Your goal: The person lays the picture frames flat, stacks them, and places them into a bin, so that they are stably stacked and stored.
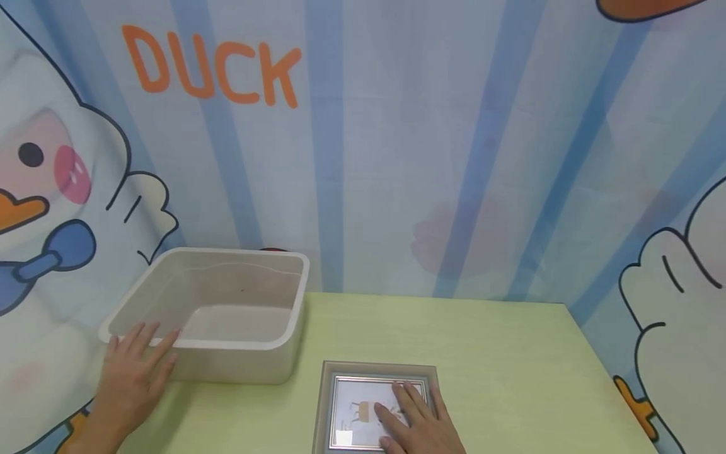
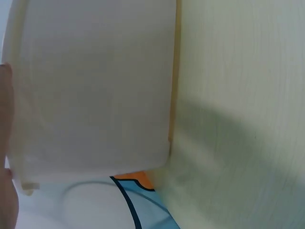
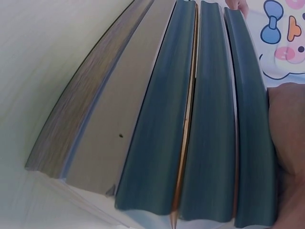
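A picture frame point(image 1: 324, 410) with a silvery border and a print under its glass lies face up near the table's front. My right hand point(image 1: 422, 421) rests on its right half, fingers spread and nearly straight. From the side, the right wrist view has a stack of several frames point(image 3: 152, 109): dark blue-green edges nearest my right hand point(image 3: 290, 143), a beige and a brown one beneath. On the left stands a whitish plastic bin point(image 1: 232, 364) with bare inside walls. My left hand point(image 1: 132, 381) touches its near-left rim, fingers extended over the edge.
Pale yellow-green table point(image 1: 482, 353) carries the bin and the frames. Behind it hangs a blue striped curtain point(image 1: 386, 145) with orange lettering and cartoon ducks. The bin's far side stands close to this curtain.
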Demonstrator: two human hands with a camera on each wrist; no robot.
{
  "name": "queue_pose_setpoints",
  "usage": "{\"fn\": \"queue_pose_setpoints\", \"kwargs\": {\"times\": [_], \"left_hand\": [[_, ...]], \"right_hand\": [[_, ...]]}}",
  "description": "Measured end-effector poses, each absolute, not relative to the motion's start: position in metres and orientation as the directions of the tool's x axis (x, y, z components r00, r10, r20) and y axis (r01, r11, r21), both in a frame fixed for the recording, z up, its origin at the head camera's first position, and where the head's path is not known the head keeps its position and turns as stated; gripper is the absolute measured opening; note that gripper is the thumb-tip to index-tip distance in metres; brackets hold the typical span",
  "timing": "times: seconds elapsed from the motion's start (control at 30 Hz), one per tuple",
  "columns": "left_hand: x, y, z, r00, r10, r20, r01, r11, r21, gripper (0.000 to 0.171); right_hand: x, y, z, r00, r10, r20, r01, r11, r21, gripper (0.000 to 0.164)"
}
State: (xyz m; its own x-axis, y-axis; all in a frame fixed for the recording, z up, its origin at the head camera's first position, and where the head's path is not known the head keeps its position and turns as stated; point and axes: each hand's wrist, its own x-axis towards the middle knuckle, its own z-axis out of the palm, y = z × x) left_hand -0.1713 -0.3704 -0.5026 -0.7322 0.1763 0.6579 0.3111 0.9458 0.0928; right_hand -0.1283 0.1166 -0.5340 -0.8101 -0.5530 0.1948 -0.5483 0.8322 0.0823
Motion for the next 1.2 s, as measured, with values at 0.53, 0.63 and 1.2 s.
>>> {"fn": "queue_pose_setpoints", "kwargs": {"times": [0.53,0.63,1.2], "left_hand": [[-0.178,-0.374,-0.502,-0.709,0.069,0.702,0.332,0.91,0.247,0.034],[-0.18,-0.369,-0.501,-0.696,0.061,0.716,0.351,0.898,0.264,0.033],[-0.193,-0.291,-0.51,-0.65,0.074,0.756,0.419,0.866,0.275,0.036]], "right_hand": [[-0.13,0.118,-0.538,-0.776,-0.568,0.276,-0.545,0.823,0.163,0.052],[-0.131,0.119,-0.539,-0.769,-0.566,0.299,-0.54,0.824,0.171,0.05],[-0.13,0.116,-0.536,-0.795,-0.55,0.258,-0.54,0.834,0.114,0.048]]}}
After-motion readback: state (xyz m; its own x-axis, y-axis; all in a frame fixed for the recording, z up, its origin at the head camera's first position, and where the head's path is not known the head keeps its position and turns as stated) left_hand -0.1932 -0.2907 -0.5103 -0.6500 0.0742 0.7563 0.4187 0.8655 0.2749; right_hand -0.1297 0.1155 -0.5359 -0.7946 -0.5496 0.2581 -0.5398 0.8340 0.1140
